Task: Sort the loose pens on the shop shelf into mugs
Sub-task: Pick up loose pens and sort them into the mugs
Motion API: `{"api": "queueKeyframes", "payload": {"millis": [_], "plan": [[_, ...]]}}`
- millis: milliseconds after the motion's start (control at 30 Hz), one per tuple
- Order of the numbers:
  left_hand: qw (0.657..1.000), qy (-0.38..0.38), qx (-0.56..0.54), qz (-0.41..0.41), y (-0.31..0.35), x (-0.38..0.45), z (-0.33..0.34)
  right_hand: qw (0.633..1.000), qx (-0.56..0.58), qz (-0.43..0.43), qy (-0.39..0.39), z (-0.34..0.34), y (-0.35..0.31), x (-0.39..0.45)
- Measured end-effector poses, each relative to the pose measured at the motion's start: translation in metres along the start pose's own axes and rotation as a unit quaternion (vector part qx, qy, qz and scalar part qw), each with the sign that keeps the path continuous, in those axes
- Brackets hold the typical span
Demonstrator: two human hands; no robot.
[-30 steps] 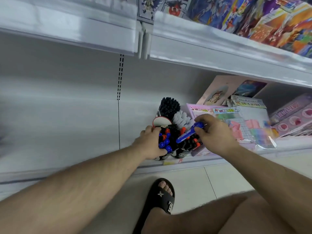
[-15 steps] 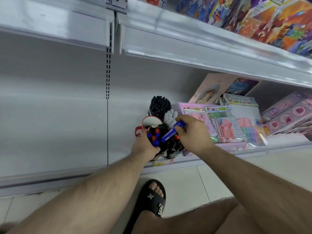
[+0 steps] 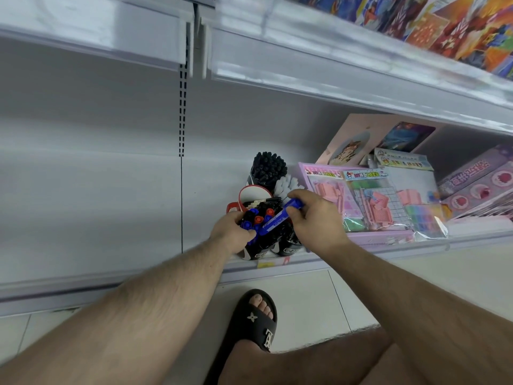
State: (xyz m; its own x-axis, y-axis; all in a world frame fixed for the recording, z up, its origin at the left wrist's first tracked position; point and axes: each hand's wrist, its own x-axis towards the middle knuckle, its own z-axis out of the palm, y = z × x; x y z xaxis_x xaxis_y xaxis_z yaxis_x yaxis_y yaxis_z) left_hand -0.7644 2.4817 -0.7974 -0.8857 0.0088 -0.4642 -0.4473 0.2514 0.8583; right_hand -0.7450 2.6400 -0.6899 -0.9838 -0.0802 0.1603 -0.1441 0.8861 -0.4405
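On the bottom shelf stand several mugs of pens. My right hand (image 3: 313, 218) pinches a blue marker (image 3: 273, 220) by its cap end, slanting it down to the left over a black mug (image 3: 256, 250) filled with blue, red and black capped markers (image 3: 256, 215). My left hand (image 3: 233, 232) grips the left side of that black mug, its thumb touching the marker's lower end. Behind stands a red mug (image 3: 254, 193) with a white inside, holding a few pens. A cup of black pens (image 3: 268, 166) and a bunch of white pens (image 3: 287, 186) are further back.
Pink stationery packs (image 3: 369, 201) lie right of the mugs, with boxes (image 3: 477, 179) further right. The shelf's front lip (image 3: 277, 266) runs under the mugs. An upper shelf (image 3: 305, 59) overhangs. My sandalled foot (image 3: 254, 320) is on the tiled floor.
The view has shifted slightly. My right hand has tilted the blue marker lower over the black mug, its lower end now at my left thumb. My left hand keeps its hold on the mug.
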Motion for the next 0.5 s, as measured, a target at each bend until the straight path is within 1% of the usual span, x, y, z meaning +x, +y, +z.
{"api": "queueKeyframes", "payload": {"millis": [67, 133, 367, 433, 500], "plan": [[1.000, -0.003, -0.008, -0.010, 0.000, 0.002, -0.003, 1.000, 0.011, -0.018, -0.008, 0.003, -0.003, 0.000], [0.999, -0.003, -0.022, -0.028, 0.001, 0.003, -0.007, 0.998, 0.010, -0.055, -0.011, 0.007, -0.005, -0.003], [0.995, -0.020, -0.072, -0.065, -0.001, 0.003, -0.009, 0.987, -0.066, -0.147, 0.009, 0.038, 0.005, -0.006], [0.991, -0.017, -0.101, -0.083, -0.003, 0.002, -0.009, 0.982, -0.079, -0.168, 0.030, 0.047, 0.010, -0.006], [0.989, -0.018, -0.115, -0.087, -0.004, 0.001, -0.010, 0.977, -0.099, -0.175, 0.070, 0.054, 0.011, -0.003]]}}
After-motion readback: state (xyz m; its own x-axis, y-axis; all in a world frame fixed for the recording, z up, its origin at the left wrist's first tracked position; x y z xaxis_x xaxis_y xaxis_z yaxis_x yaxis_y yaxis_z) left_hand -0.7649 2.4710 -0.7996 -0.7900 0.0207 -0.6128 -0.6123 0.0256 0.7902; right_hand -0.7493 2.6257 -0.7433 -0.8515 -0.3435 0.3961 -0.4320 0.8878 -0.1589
